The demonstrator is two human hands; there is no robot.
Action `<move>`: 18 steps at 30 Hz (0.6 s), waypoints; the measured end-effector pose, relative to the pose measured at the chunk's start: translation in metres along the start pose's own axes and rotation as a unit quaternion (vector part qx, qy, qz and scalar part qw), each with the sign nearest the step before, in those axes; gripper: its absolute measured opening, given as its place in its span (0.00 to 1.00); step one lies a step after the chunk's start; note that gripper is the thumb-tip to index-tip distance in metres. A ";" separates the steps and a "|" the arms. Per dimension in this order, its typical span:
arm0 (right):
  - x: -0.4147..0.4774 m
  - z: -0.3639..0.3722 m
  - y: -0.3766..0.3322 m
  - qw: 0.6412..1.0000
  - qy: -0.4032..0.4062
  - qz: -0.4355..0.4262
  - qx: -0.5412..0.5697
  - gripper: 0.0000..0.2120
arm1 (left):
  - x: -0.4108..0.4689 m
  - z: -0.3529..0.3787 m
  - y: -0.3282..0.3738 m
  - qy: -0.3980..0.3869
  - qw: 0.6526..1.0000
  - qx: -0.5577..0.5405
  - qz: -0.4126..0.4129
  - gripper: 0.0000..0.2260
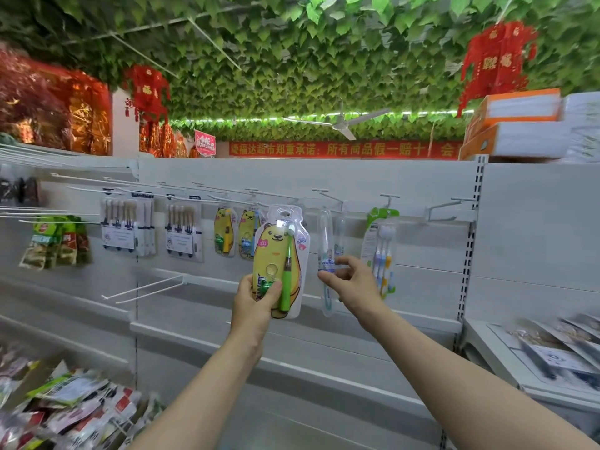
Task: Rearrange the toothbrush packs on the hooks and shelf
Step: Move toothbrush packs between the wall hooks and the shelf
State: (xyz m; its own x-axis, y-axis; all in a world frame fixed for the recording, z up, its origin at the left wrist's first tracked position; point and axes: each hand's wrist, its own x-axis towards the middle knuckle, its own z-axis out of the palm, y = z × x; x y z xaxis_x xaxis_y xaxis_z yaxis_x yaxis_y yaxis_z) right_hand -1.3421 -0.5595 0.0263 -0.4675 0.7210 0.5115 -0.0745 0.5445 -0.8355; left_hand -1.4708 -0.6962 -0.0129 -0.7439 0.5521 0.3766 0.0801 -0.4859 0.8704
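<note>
The left hand grips the lower end of the yellow bear toothbrush pack, thumb across its front and hang hole at 12 o'clock. At its 3 o'clock, the right hand sets a narrowly parted thumb and forefinger at the clear slim pack; whether they pinch it is unclear. A bare hook sits at 2 o'clock, and white back panel beyond.

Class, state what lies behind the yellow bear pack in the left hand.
Left of the held pack, a matching hanging pack peeks out, white panel around. Anything directly behind is covered.
</note>
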 end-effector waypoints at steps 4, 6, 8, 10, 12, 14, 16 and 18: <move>0.003 0.005 -0.001 1.000 0.006 -0.006 -0.010 0.13 | -0.001 -0.005 -0.002 -0.002 1.000 0.005 -0.002 0.09; 0.005 0.008 0.000 1.000 0.011 0.001 -0.020 0.13 | -0.001 -0.008 -0.002 -0.003 1.000 0.008 -0.006 0.10; 0.006 0.010 0.005 1.000 0.018 0.012 -0.016 0.13 | -0.001 -0.010 -0.003 -0.005 1.000 0.009 -0.006 0.10; 0.008 0.011 0.010 0.999 0.026 0.022 -0.019 0.13 | -0.001 -0.011 -0.003 -0.008 1.000 0.008 -0.005 0.10; 0.008 0.012 0.012 0.999 0.022 0.032 -0.018 0.15 | -0.001 -0.011 -0.002 -0.011 1.000 0.004 -0.004 0.10; 0.010 0.011 0.012 0.999 0.022 0.040 -0.015 0.16 | -0.001 -0.011 -0.002 -0.015 1.000 -0.001 -0.004 0.10; 0.012 0.010 0.012 0.999 0.021 0.042 -0.020 0.16 | 0.000 -0.010 -0.002 -0.018 1.000 -0.003 -0.007 0.10; 0.016 0.011 0.017 0.998 0.025 0.049 -0.025 0.17 | 0.003 -0.009 -0.005 -0.021 1.000 -0.003 -0.007 0.10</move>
State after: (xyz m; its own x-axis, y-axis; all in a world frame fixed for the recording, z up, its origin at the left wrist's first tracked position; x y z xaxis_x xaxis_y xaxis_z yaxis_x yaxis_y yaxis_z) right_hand -1.3603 -0.5432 0.0187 -0.4264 0.7911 0.4386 0.0142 0.4906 -0.8712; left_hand -1.4794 -0.6986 -0.0192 -0.7166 0.5865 0.3776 0.0656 -0.4822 0.8736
